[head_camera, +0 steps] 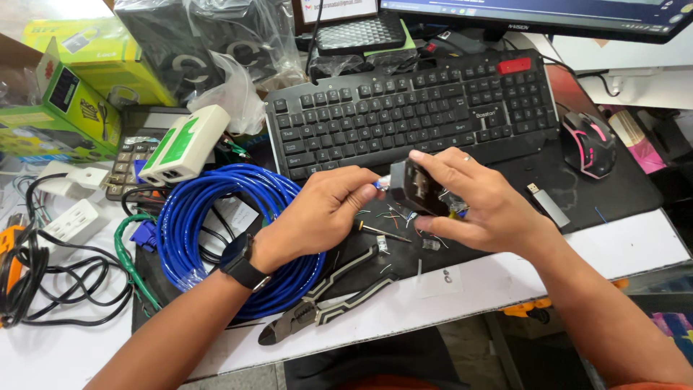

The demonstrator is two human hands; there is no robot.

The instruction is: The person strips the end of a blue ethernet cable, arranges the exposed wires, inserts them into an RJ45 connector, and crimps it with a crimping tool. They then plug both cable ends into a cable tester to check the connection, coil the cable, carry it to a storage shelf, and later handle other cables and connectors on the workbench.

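— What were the hands doing, taking the keyboard (pixel 411 108) as the fixed mark?

— Both were just in front of it, over the dark desk mat (pixel 606 188). The right hand (pixel 469 198) was curled around a small black boxy device (pixel 417 186), thumb under it and fingers over the top. The left hand (pixel 325 209) came in from the left, its fingertips pinched together on a small clear plug end (pixel 380 185) touching the device's left face (whether it had gone in, I could not tell).

— And the cable?

— A coil of blue cable (pixel 216 217) lay to the front-left of the keyboard, partly under the left wrist, which wore a black watch (pixel 242 266).

— Any tools?

— A pair of grey-and-black pliers (pixel 328 300) lay well in front of the keyboard, near the desk edge, below the hands. A small screwdriver (pixel 379 231) and snipped wire bits were on the mat between the pliers and the hands.

— What else was around?

— A white-and-green tester box (pixel 184 144) sat just left of the keyboard, resting on a calculator (pixel 133 148). A black-and-pink mouse (pixel 588 143) was just right of the keyboard, and a silver USB stick (pixel 546 204) lay to the front-right of it.
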